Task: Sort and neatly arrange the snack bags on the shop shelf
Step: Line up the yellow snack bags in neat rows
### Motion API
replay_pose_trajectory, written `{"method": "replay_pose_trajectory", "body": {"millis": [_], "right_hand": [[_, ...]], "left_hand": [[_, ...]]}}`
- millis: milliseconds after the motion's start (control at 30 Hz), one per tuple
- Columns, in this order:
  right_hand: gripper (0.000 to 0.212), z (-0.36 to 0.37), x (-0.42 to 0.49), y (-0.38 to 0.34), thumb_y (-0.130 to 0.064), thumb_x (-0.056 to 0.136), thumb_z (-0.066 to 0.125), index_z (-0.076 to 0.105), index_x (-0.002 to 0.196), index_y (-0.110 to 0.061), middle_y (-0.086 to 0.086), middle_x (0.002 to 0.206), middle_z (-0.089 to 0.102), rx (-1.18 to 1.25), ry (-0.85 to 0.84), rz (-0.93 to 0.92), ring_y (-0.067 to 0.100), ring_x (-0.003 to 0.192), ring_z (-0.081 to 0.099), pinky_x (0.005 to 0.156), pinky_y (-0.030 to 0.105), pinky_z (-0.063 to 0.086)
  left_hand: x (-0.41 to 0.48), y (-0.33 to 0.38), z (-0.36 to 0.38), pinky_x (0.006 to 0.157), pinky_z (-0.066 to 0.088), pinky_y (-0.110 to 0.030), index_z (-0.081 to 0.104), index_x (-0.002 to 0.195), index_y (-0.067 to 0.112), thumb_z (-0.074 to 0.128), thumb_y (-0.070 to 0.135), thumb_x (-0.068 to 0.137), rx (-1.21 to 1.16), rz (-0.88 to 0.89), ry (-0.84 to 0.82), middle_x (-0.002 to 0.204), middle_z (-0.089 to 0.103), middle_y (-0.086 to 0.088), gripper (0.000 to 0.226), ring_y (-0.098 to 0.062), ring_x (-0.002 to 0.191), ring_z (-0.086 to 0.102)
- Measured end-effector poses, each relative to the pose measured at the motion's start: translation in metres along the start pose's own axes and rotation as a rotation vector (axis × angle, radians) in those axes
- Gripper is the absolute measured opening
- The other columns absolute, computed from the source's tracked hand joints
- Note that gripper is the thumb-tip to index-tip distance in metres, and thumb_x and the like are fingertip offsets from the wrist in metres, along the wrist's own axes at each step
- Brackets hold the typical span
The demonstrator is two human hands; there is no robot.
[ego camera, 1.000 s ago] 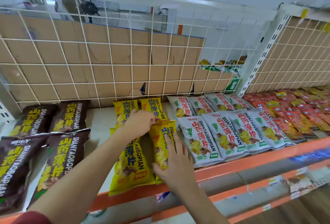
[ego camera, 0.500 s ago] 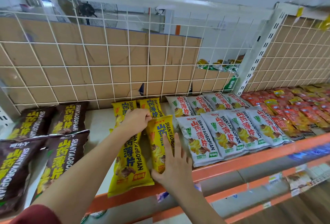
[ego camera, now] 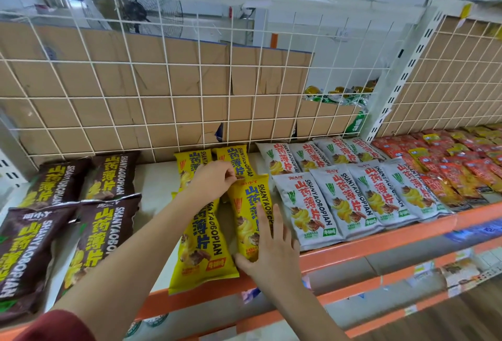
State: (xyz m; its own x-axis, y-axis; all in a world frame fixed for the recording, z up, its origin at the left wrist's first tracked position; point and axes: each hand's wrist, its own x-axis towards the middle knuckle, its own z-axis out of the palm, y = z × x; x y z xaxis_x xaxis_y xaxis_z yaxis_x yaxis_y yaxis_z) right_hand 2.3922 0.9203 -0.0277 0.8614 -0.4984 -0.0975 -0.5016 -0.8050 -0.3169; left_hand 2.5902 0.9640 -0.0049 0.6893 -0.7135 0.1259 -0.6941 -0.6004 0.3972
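Note:
Yellow snack bags lie in the middle of the white shelf (ego camera: 154,183): two at the back (ego camera: 190,161) and two in front. My left hand (ego camera: 214,180) pinches the top edge of the front right yellow bag (ego camera: 248,204), which is raised on its side between its neighbours. My right hand (ego camera: 271,248) lies against that bag's lower end with straight fingers, the thumb at its bottom corner. The front left yellow bag (ego camera: 201,248) lies flat beside it, partly under my left forearm.
Brown bags (ego camera: 97,232) fill the shelf's left side and white bags (ego camera: 342,199) lie in two rows on the right, with red packets (ego camera: 456,166) beyond. A white wire grid (ego camera: 173,101) with cardboard behind it backs the shelf. An orange rail (ego camera: 380,243) edges the front.
Both hands stay on the same yellow bag. It has turned a little straighter, more in line with the bag to its left.

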Motion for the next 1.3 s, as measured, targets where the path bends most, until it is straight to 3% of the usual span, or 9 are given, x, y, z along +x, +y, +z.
{"method": "replay_pose_trajectory", "body": {"millis": [133, 200, 333, 467, 567, 733, 900, 1133, 1300], "right_hand": [[0.093, -0.006, 0.001, 0.004, -0.078, 0.072, 0.018, -0.017, 0.145, -0.031, -0.004, 0.154, -0.023, 0.039, 0.038, -0.034, 0.018, 0.145, -0.003, 0.115, 0.045, 0.009], [0.091, -0.011, 0.009, 0.008, -0.073, 0.068, 0.01, -0.005, 0.148, -0.03, -0.006, 0.157, -0.009, 0.096, 0.098, -0.088, 0.014, 0.144, 0.001, 0.115, 0.041, 0.011], [0.069, -0.025, 0.037, 0.01, -0.053, 0.08, 0.028, 0.029, 0.143, -0.024, -0.005, 0.146, 0.034, 0.196, 0.129, -0.239, 0.013, 0.136, 0.026, 0.111, 0.032, 0.022], [0.058, -0.031, 0.061, 0.003, -0.045, 0.082, 0.033, 0.046, 0.134, -0.02, -0.001, 0.133, 0.051, 0.195, 0.094, -0.37, 0.017, 0.126, 0.041, 0.105, 0.032, 0.031], [0.044, -0.03, 0.078, -0.004, -0.035, 0.088, 0.042, 0.053, 0.128, -0.018, 0.0, 0.128, 0.055, 0.191, 0.071, -0.45, 0.02, 0.122, 0.045, 0.103, 0.036, 0.034], [0.034, -0.033, 0.107, -0.025, -0.021, 0.096, 0.043, 0.054, 0.128, -0.017, 0.004, 0.13, 0.056, 0.056, -0.009, -0.571, 0.023, 0.123, 0.045, 0.101, 0.037, 0.036], [0.029, -0.028, 0.13, -0.045, -0.021, 0.098, 0.039, 0.061, 0.116, -0.015, 0.008, 0.119, 0.062, -0.093, -0.049, -0.585, 0.029, 0.113, 0.048, 0.094, 0.042, 0.039], [0.016, -0.031, 0.137, -0.064, -0.031, 0.087, 0.061, 0.067, 0.095, -0.018, 0.005, 0.1, 0.068, -0.014, 0.002, -0.651, 0.025, 0.101, 0.056, 0.083, 0.034, 0.041], [0.018, -0.028, 0.135, -0.071, -0.03, 0.09, 0.057, 0.067, 0.102, -0.02, 0.003, 0.109, 0.067, -0.074, -0.016, -0.651, 0.023, 0.106, 0.057, 0.089, 0.036, 0.04]], "left_hand": [[-0.016, -0.008, -0.008, 0.082, 0.05, -0.038, 0.062, 0.092, 0.02, 0.057, 0.019, 0.089, -0.127, 0.023, 0.17, 0.097, 0.062, 0.004, 0.006, -0.017, 0.093, 0.059], [-0.028, -0.012, -0.011, 0.085, 0.047, -0.038, 0.062, 0.099, 0.018, 0.057, 0.019, 0.089, -0.119, 0.015, 0.204, 0.103, 0.061, 0.001, 0.011, -0.02, 0.097, 0.057], [-0.057, -0.015, -0.012, 0.093, 0.04, -0.038, 0.054, 0.12, 0.015, 0.055, 0.024, 0.091, -0.1, -0.093, 0.183, 0.123, 0.053, -0.004, 0.031, -0.025, 0.112, 0.051], [-0.085, -0.009, -0.01, 0.107, 0.026, -0.037, 0.035, 0.14, 0.021, 0.055, 0.045, 0.087, -0.005, -0.241, 0.137, 0.148, 0.031, -0.003, 0.062, -0.026, 0.132, 0.03], [-0.109, -0.003, -0.001, 0.112, 0.022, -0.038, 0.022, 0.146, 0.027, 0.051, 0.063, 0.074, -0.025, -0.3, 0.134, 0.154, 0.016, -0.003, 0.085, -0.025, 0.139, 0.019], [-0.13, 0.014, 0.018, 0.112, 0.021, -0.036, 0.006, 0.149, 0.028, 0.065, 0.054, 0.076, -0.07, -0.404, 0.099, 0.157, -0.005, 0.001, 0.097, -0.025, 0.142, 0.009], [-0.136, 0.025, 0.024, 0.108, 0.028, -0.035, 0.006, 0.149, 0.028, 0.066, 0.051, 0.076, -0.047, -0.438, 0.124, 0.157, -0.008, 0.001, 0.097, -0.026, 0.141, 0.015], [-0.14, 0.027, 0.028, 0.103, 0.034, -0.036, 0.006, 0.149, 0.029, 0.064, 0.049, 0.076, -0.064, -0.43, 0.182, 0.157, -0.008, 0.003, 0.095, -0.024, 0.14, 0.016], [-0.145, 0.029, 0.03, 0.099, 0.038, -0.036, 0.008, 0.149, 0.031, 0.063, 0.049, 0.076, -0.082, -0.419, 0.241, 0.157, -0.004, 0.004, 0.093, -0.021, 0.141, 0.016]]}}
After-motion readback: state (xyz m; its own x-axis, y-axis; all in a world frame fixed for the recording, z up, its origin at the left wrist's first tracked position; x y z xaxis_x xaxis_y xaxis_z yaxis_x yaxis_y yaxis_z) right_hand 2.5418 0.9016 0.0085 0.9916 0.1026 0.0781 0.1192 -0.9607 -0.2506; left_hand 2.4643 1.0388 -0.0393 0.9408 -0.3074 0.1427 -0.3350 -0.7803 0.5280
